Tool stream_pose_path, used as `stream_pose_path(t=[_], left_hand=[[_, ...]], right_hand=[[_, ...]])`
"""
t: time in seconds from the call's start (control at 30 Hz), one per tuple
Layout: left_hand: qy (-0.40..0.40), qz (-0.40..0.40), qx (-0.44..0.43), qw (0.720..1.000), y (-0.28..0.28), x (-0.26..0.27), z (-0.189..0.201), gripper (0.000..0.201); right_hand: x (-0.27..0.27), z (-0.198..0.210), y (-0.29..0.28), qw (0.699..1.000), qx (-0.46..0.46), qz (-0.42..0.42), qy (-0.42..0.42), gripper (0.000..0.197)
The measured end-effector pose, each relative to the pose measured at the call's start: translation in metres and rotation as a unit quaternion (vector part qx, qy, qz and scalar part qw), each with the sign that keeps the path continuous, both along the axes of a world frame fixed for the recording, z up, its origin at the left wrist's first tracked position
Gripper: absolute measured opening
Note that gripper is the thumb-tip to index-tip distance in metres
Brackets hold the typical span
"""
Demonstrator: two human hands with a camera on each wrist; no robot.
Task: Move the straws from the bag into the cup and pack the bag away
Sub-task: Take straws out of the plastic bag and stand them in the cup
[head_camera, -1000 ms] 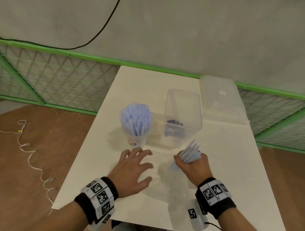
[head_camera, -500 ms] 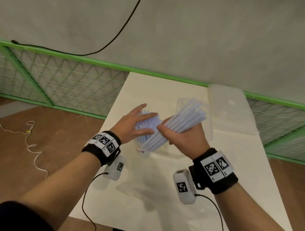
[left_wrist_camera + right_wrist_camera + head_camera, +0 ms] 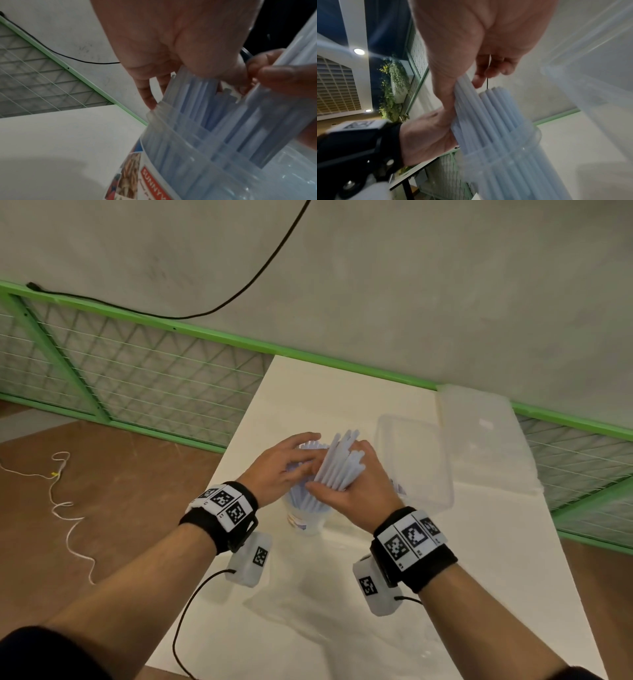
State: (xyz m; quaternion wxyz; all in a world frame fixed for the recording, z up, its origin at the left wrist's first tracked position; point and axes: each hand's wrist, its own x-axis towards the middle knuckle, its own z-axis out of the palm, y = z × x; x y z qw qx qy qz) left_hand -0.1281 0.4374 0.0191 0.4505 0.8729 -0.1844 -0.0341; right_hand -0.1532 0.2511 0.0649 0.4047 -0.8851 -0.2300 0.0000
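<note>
The right hand [image 3: 356, 487] grips a slanted bundle of pale straws [image 3: 337, 463] with its lower ends in the cup [image 3: 308, 520] near the middle of the white table [image 3: 479, 577], while the left hand [image 3: 277, 469], fingers loosely extended, rests against the straws already standing there.

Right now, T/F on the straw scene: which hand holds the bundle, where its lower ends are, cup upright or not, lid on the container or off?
1. The right hand grips the straw bundle. True.
2. The bundle's lower ends are in the cup. True.
3. The cup lies tipped over on the table. False: it stands upright.
4. The left hand rests flat on the table. False: it is at the straws standing in the cup.
5. The clear container has its lid on. False: the lid lies behind it.
</note>
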Motion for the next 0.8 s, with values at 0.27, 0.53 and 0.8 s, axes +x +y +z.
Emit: stream_pose_path(t=[0.27, 0.53, 0.8], left_hand=[[-0.001, 0.047, -0.094, 0.994, 0.002, -0.020, 0.013, 0.049], [0.003, 0.093, -0.217, 0.972, -0.007, -0.058, 0.039, 0.045], [-0.089, 0.093, -0.175, 0.976, -0.024, -0.077, 0.040, 0.035]], right_hand=[[0.002, -0.011, 0.001, 0.998, -0.050, -0.014, -0.038, 0.062], [-0.027, 0.002, -0.013, 0.995, 0.074, -0.033, -0.063, 0.068], [-0.035, -0.019, -0.014, 0.980, 0.038, -0.022, -0.195, 0.043]])
